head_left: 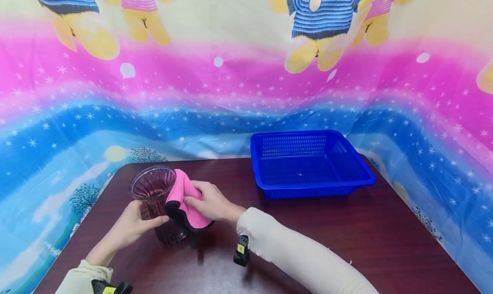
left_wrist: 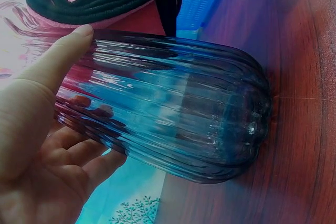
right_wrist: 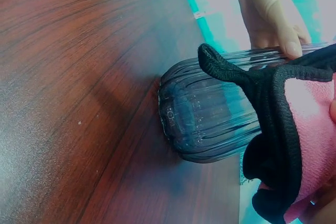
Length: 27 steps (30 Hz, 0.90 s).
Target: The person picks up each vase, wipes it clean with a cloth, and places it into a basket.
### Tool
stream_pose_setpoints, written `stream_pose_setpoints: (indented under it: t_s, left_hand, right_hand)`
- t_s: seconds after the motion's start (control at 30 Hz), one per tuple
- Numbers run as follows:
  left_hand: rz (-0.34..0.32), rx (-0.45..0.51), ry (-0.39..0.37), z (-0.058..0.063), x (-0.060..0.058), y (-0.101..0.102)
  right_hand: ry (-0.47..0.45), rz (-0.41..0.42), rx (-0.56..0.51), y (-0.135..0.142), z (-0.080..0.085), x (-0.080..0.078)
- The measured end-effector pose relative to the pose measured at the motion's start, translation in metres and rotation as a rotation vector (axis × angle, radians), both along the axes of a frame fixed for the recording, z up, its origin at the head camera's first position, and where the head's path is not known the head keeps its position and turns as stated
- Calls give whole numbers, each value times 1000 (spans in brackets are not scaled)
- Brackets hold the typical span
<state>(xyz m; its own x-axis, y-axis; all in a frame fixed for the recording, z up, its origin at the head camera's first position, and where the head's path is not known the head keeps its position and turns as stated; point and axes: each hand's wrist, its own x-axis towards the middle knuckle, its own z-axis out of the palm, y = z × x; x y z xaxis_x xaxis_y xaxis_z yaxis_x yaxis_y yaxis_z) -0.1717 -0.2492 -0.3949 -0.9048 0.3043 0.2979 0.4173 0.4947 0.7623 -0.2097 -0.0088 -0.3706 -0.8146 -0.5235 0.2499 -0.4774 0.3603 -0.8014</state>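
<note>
A ribbed, see-through vase (head_left: 152, 187) with a flared rim stands at the left of the table, its base at the tabletop. My left hand (head_left: 132, 225) grips it around the middle, thumb on the near side and fingers behind. In my right hand (head_left: 213, 202) is a pink cloth (head_left: 179, 189) with black edging, pinched between thumb and fingers and held against the vase's right side below the rim. The left wrist view shows the vase's clear ribbed body (left_wrist: 178, 103) and my thumb on it. Folds of the cloth (right_wrist: 310, 124) cover part of the vase in the right wrist view.
A blue plastic basket (head_left: 316, 188) with perforated walls stands at the back right of the dark wooden table (head_left: 346, 234). Behind the table hangs a colourful printed curtain (head_left: 231, 84).
</note>
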Motion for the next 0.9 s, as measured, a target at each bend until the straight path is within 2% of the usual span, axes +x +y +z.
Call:
stream_pose_setpoints:
  t_s: [0.2,0.57,0.9]
  left_hand:
    - [16,-23,-5,-1,1,0]
    - [22,-41,-26,2,1,1]
    - [44,-58,-37,4,2,2]
  right_hand:
    - [-6,1,15,-2,-2,1]
    - [35,-18,83,-2,-10,-1]
    - [32,-16,142,2,-21,-1]
